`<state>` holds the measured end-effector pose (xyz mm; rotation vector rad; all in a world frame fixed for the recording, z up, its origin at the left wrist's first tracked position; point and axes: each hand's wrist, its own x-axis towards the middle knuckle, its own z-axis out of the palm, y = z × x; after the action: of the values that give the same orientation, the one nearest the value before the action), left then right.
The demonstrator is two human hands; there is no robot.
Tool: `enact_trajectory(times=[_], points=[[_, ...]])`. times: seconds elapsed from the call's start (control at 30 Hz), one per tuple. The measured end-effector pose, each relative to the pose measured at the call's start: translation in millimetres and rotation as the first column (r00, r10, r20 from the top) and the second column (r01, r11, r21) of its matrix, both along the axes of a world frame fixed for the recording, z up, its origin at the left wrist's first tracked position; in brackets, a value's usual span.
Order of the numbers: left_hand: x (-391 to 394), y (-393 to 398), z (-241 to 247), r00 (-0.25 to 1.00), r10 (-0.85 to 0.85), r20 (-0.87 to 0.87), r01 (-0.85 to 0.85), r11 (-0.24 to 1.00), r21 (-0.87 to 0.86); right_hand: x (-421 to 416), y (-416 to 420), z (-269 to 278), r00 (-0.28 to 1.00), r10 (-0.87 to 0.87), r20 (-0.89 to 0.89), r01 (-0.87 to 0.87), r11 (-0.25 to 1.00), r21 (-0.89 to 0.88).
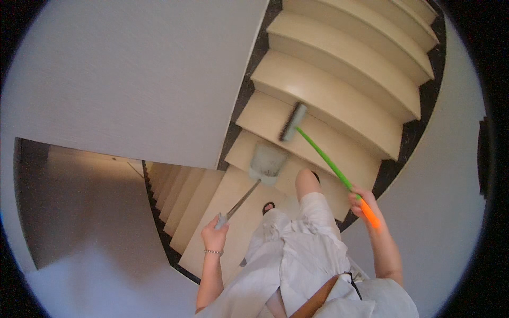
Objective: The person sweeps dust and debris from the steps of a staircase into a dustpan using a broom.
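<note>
My left hand [214,233], with a chain bracelet at the wrist, grips the grey handle end of a long-handled dustpan [269,160]. The dustpan's pale grey tray lies over a low step in front of my feet, with some dark debris in it. In my right hand [364,202] is the green and orange handle of a broom [294,121]. The broom's grey head with dark bristles is slightly blurred and lies over the step above, up and to the right of the dustpan, apart from it.
Beige curved stairs [338,75] with dark stone edging rise ahead of me; more steps [183,198] descend at the left. A grey wall [131,79] borders the stairs on the left, and a curved wall [437,179] on the right. My sandalled foot [269,207] stands on a step.
</note>
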<state>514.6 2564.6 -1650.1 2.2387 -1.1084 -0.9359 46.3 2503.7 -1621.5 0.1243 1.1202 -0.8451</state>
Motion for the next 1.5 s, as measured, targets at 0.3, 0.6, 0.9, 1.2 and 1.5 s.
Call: enact_trajectory(times=[0.3, 0.6, 0.9, 1.2, 1.5], points=[[-21.7, -31.3, 16.2, 0.993, -0.084, -0.086, 0.088, 0.995, 0.039, 96.4, -119.3, -100.6, 0.958, 0.004, 0.288, -0.002, 1.000, -0.005], [0.4, -29.5, -29.1, 0.962, -0.262, -0.082, 0.262, 0.965, -0.008, -57.5, 90.8, -94.2, 0.966, -0.189, 0.179, 0.181, 0.982, 0.056], [-47.0, -34.1, -10.4, 0.963, -0.186, -0.196, 0.219, 0.962, 0.161, -82.3, 188.0, -3.0, 0.872, -0.490, 0.013, 0.490, 0.871, -0.024], [-58.0, -19.7, -33.7, 0.954, -0.259, -0.153, 0.273, 0.959, 0.081, -144.7, 165.0, 51.4, 0.787, -0.133, -0.603, 0.253, 0.960, 0.119], [-82.4, -9.7, -14.6, 0.959, -0.245, -0.143, 0.263, 0.956, 0.128, -77.9, 69.1, -63.0, 0.685, 0.165, -0.710, -0.133, 0.986, 0.101]])
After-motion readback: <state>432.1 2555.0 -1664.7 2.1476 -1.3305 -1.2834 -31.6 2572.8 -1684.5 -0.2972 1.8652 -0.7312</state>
